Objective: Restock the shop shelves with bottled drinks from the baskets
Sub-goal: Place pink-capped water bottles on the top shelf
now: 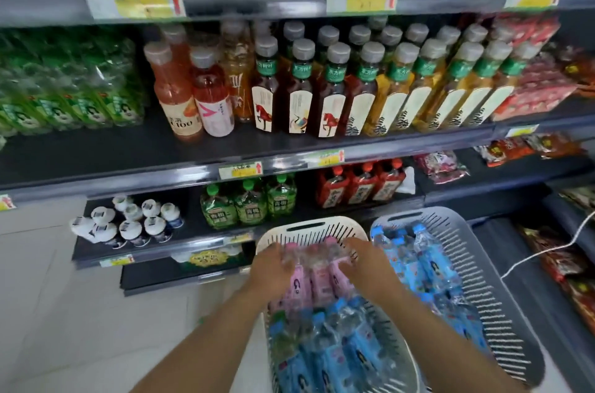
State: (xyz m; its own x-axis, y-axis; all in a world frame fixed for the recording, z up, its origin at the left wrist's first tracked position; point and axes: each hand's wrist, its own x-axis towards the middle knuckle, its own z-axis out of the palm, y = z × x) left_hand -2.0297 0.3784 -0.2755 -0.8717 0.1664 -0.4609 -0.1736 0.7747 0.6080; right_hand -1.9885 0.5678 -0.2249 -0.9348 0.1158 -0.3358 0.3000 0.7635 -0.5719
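A white slotted basket (304, 228) stands on the floor below me, filled with pink-labelled bottles (320, 280) at its far end and blue-labelled bottles (338, 347) nearer me. My left hand (273, 264) grips the left side of the pink bottles. My right hand (363, 260) grips their right side. A grey slotted basket (476, 251) to the right holds more blue-labelled bottles (415, 260). The middle shelf (128, 151) carries tea and juice bottles (325, 87).
Green shrink-wrapped packs (64, 87) fill the shelf's left end. Lower shelves hold white-capped bottles (128, 222), green bottles (248, 202) and red bottles (360, 183). Snack packets (531, 80) sit at right. A white cable (547, 248) hangs by the grey basket.
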